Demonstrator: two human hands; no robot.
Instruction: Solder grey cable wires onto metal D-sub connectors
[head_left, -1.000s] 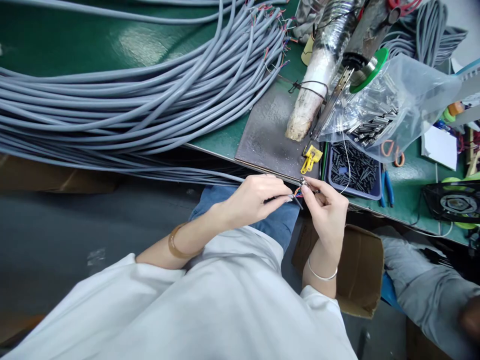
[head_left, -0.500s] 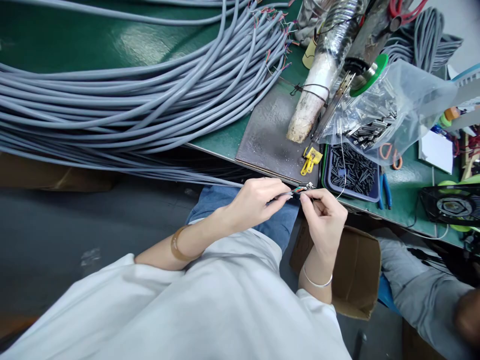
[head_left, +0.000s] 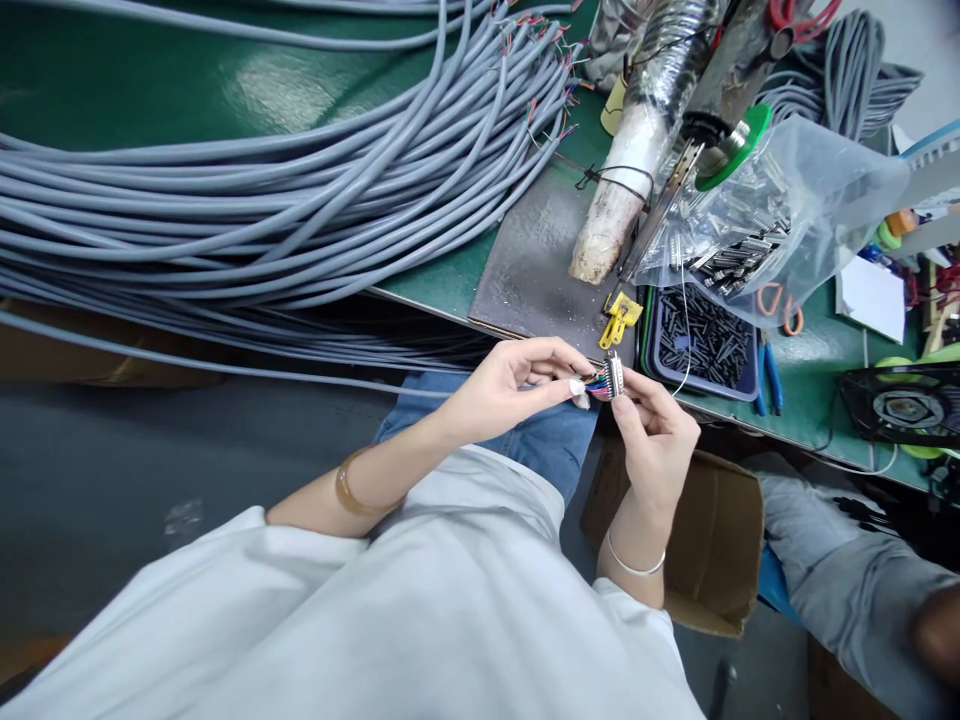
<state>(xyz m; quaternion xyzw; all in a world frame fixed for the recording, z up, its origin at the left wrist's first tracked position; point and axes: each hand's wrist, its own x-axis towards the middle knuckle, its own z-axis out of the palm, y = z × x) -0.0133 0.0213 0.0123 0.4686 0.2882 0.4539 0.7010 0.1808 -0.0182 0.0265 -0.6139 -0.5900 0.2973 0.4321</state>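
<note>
My left hand [head_left: 514, 385] pinches the end of a grey cable [head_left: 225, 368] that runs in from the left, just below the bench edge. Coloured wires fan out of the cable end into a small metal connector [head_left: 614, 376]. My right hand [head_left: 656, 430] is closed on that connector with thumb and fingers. Both hands are held close together over my lap, a little in front of the green bench [head_left: 150, 70].
A big bundle of grey cables [head_left: 262, 200] covers the bench's left. A dark metal plate [head_left: 536, 260], a yellow clip [head_left: 619, 318], a tray of dark pins [head_left: 701, 340], a plastic bag of metal parts [head_left: 757, 225] and blue pliers [head_left: 772, 370] lie right. A cardboard box [head_left: 712, 540] and another person's leg [head_left: 840, 570] are below.
The connector has turned upright between my fingers and my right hand's grip shifted up onto it. One grey cable now hangs free below the bundle at the left.
</note>
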